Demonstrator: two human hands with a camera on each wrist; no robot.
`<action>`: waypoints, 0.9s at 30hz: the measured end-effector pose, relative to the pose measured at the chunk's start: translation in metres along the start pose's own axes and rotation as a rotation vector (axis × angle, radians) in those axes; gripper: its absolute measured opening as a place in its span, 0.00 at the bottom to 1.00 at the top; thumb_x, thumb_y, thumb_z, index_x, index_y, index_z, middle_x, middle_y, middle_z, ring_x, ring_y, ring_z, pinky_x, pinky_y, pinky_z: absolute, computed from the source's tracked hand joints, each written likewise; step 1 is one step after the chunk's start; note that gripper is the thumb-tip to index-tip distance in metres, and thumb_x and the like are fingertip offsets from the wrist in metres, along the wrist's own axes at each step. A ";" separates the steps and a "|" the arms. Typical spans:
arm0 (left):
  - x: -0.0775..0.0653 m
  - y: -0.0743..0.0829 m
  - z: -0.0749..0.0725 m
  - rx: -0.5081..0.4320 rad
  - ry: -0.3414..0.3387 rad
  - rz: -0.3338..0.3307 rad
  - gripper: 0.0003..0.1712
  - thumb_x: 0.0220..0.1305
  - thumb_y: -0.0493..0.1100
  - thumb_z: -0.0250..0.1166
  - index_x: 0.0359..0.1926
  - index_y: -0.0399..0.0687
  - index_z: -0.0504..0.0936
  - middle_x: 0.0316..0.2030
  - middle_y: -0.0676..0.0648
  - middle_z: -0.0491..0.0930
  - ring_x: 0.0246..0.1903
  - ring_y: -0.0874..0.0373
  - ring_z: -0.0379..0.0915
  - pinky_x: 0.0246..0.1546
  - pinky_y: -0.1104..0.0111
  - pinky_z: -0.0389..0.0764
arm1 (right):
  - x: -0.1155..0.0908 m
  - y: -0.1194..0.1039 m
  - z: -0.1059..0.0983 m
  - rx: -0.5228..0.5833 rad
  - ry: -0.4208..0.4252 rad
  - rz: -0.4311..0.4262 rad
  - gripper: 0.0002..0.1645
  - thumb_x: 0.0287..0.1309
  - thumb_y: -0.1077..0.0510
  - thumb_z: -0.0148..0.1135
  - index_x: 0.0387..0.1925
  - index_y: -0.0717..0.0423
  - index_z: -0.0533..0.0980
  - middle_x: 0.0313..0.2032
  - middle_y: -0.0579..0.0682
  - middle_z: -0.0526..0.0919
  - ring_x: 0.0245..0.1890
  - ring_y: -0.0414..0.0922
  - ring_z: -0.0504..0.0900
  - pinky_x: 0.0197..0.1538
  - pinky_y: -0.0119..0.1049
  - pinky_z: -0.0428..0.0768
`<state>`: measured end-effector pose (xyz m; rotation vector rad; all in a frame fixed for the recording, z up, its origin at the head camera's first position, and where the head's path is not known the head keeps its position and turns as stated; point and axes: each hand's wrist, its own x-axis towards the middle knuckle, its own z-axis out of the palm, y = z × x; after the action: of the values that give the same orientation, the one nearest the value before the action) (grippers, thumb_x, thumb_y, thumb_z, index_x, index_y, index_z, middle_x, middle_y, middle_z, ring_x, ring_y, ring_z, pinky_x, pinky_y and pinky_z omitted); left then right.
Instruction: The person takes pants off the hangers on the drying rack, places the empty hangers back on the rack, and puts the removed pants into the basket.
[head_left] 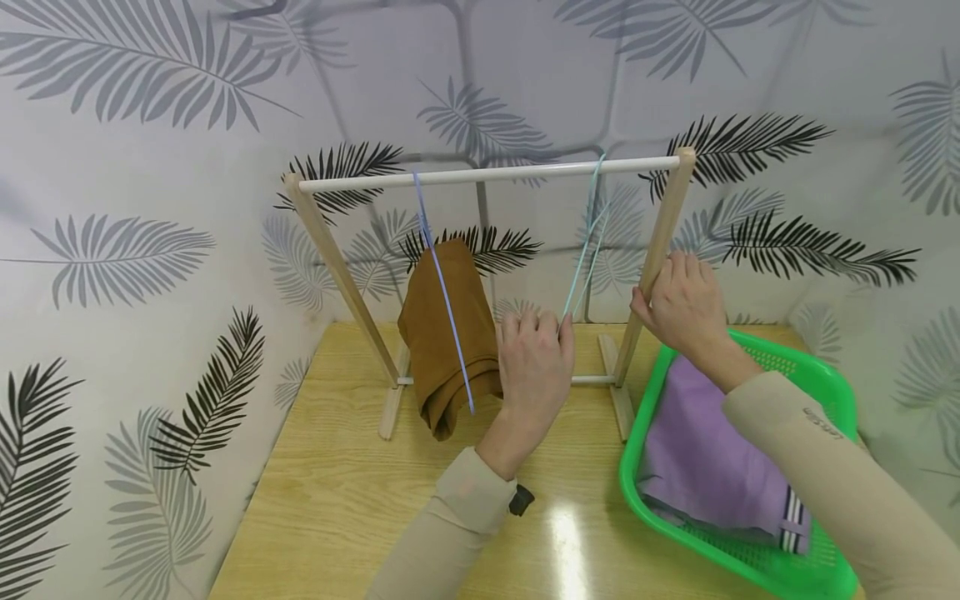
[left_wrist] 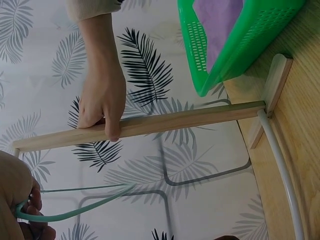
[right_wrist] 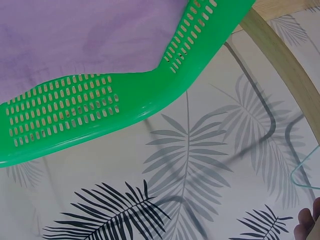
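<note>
Nearest to us, two beige sleeves (head_left: 442, 537) reach in over a wooden table (head_left: 337, 492). On our right stands a green basket (head_left: 634, 454) with a folded purple cloth (head_left: 697, 462) inside, a striped band showing at one corner.

Beyond, we see the left hand (head_left: 534, 362) before the rack, its fingers curled on a teal hanger (left_wrist: 60, 217), clamped on it; the hanger slants up from the hand to the rail. The right hand (head_left: 688, 302) is clamped round the rack's right post (head_left: 663, 221), thumb on one side and fingers on the other.

Left of the left hand, we find a brown garment (head_left: 426, 329) draped on a blue hanger (head_left: 450, 320), which hangs from the white rail (head_left: 495, 175) of the wooden rack (head_left: 337, 262). Farthest off, we face a pale wall (head_left: 135, 350) patterned with grey and black leaves.
</note>
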<state>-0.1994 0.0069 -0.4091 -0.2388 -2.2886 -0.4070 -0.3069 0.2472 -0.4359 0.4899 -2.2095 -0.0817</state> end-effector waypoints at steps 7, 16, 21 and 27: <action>-0.001 0.000 0.000 -0.016 -0.005 0.001 0.22 0.76 0.50 0.63 0.24 0.48 0.80 0.23 0.49 0.80 0.29 0.51 0.71 0.35 0.64 0.73 | -0.001 0.000 0.000 -0.003 -0.008 0.003 0.29 0.65 0.46 0.57 0.33 0.75 0.72 0.31 0.67 0.76 0.30 0.64 0.76 0.33 0.52 0.75; -0.003 -0.002 -0.001 -0.061 -0.027 0.011 0.24 0.75 0.53 0.64 0.22 0.48 0.77 0.21 0.49 0.78 0.28 0.51 0.70 0.35 0.64 0.71 | 0.000 -0.002 0.002 -0.003 0.011 0.001 0.29 0.63 0.47 0.59 0.35 0.77 0.74 0.32 0.69 0.77 0.30 0.64 0.77 0.32 0.53 0.76; -0.004 0.000 -0.006 -0.024 -0.093 0.035 0.28 0.73 0.65 0.63 0.27 0.47 0.82 0.26 0.49 0.83 0.31 0.51 0.73 0.37 0.64 0.73 | 0.000 -0.002 0.001 -0.013 0.007 -0.003 0.29 0.62 0.48 0.61 0.35 0.77 0.73 0.31 0.68 0.77 0.30 0.64 0.77 0.32 0.53 0.76; -0.001 0.001 -0.023 -0.031 -0.225 0.031 0.45 0.68 0.76 0.60 0.59 0.39 0.84 0.49 0.42 0.90 0.47 0.47 0.83 0.51 0.60 0.82 | 0.000 -0.001 0.001 -0.005 -0.015 0.006 0.29 0.63 0.48 0.61 0.35 0.77 0.73 0.31 0.68 0.77 0.29 0.63 0.76 0.32 0.51 0.75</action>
<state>-0.1830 -0.0001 -0.3951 -0.3506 -2.4964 -0.4184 -0.3071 0.2465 -0.4366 0.4810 -2.2246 -0.0873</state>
